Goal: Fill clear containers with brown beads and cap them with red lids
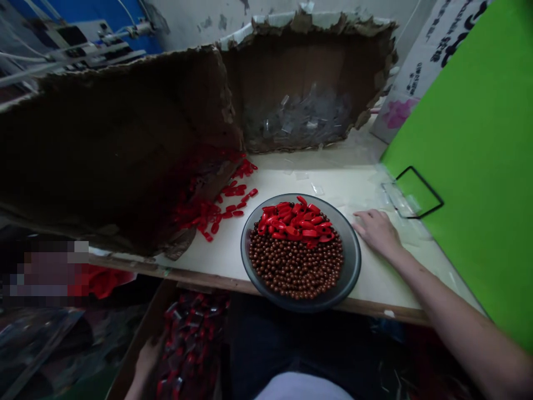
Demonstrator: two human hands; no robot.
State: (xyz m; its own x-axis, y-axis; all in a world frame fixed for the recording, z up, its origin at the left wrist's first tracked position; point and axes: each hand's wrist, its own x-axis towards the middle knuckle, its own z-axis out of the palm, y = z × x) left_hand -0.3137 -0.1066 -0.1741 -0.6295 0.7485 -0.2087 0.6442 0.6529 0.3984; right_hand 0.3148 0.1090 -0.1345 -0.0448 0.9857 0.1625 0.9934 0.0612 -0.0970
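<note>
My right hand (377, 230) lies on the white tabletop, fingers stretched out beside the right rim of a grey bowl (353, 272). It holds nothing that I can see. Small round brown beads (291, 266) fill the bowl, and a heap of glossy red plastic pieces (297, 222) lies over their far part. Low at the left, my left hand (147, 355) is at the side of a cardboard box (137, 328) below the table edge. Its fingers are dark and partly hidden. Inside that box are many red pieces with clear parts (194, 333).
A torn cardboard box (104, 144) stands at the left, with loose red pieces (235, 191) spilling out. Behind, another torn carton (300, 72) holds small clear plastic pieces (310, 114). A green panel (470, 166) with a black wire handle (428, 191) stands at the right.
</note>
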